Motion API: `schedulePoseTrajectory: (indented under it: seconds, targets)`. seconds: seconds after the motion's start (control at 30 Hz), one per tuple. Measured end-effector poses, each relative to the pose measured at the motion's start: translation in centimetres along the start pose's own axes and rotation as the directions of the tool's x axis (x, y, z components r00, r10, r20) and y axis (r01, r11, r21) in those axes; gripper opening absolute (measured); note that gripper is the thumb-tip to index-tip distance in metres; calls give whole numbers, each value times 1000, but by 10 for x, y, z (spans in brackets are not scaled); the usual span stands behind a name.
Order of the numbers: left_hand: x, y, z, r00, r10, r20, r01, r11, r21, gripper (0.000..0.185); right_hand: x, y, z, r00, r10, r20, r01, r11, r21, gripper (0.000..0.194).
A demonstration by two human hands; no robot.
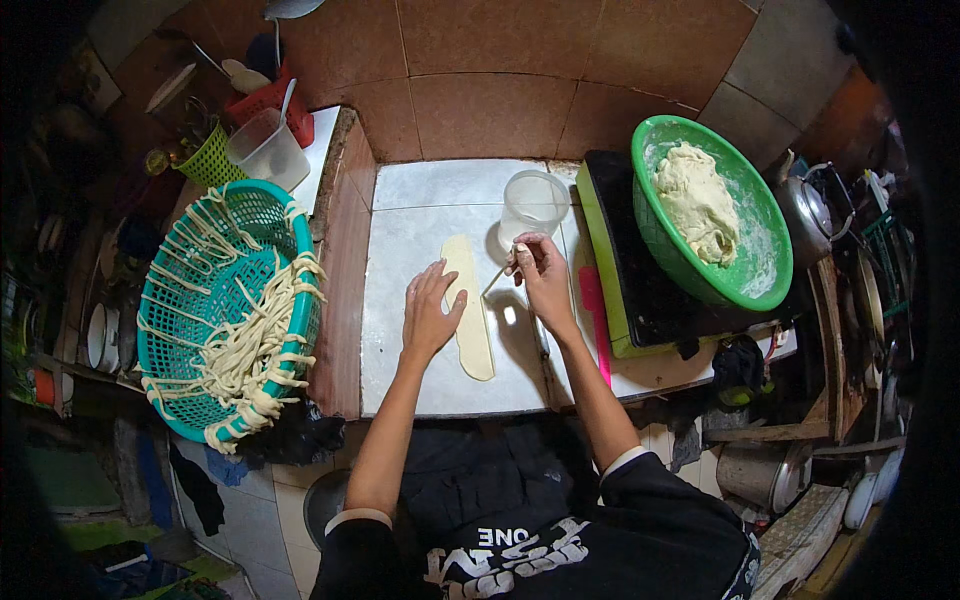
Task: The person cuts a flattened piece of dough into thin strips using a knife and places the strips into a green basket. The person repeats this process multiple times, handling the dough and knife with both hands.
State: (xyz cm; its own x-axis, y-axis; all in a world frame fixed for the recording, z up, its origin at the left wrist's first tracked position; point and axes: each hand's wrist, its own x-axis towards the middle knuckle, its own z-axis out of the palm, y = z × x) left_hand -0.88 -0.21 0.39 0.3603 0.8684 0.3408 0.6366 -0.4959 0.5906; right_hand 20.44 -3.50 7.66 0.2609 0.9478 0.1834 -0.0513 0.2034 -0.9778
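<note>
A long flat strip of rolled dough (474, 337) lies on the white tiled counter (409, 390). My left hand (433, 309) rests at its left edge, fingers apart and holding nothing. Between the fingertips of my right hand (541, 274) is a thin stick-like thing (493, 282), its lower end pointing down beside the strip's right edge; I cannot tell its material. A translucent plastic tub (534, 199) stands just beyond my right hand. Partly under my right forearm lies a slim dark tool (541, 341), possibly a knife. A flat pink tool (594, 319) is farther right.
On the left, a teal plastic basket (302, 232) carries many thin dough strands (247, 360), several draped over its rim. A green basin (765, 225) with a dough mass (697, 202) sits on a black-topped stove (622, 255). A clear container (274, 154) stands at back left.
</note>
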Motion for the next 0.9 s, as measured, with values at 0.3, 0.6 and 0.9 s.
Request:
schedulePoseTrajectory:
  seconds: [0.3, 0.6, 0.9]
  targets:
    - [-12, 10, -3, 1000, 6, -3, -6, 985, -170, 31, -36, -73, -15, 995, -30, 92, 25, 998, 58, 14]
    - [-57, 64, -10, 936, 78, 344, 38, 947, -318, 31, -58, -142, -33, 984, -87, 155, 72, 993, 94, 13]
    - [-71, 106, -43, 856, -23, 517, 436, 570, -696, 40, -64, -195, -48, 978, -173, 117, 156, 978, 136, 15]
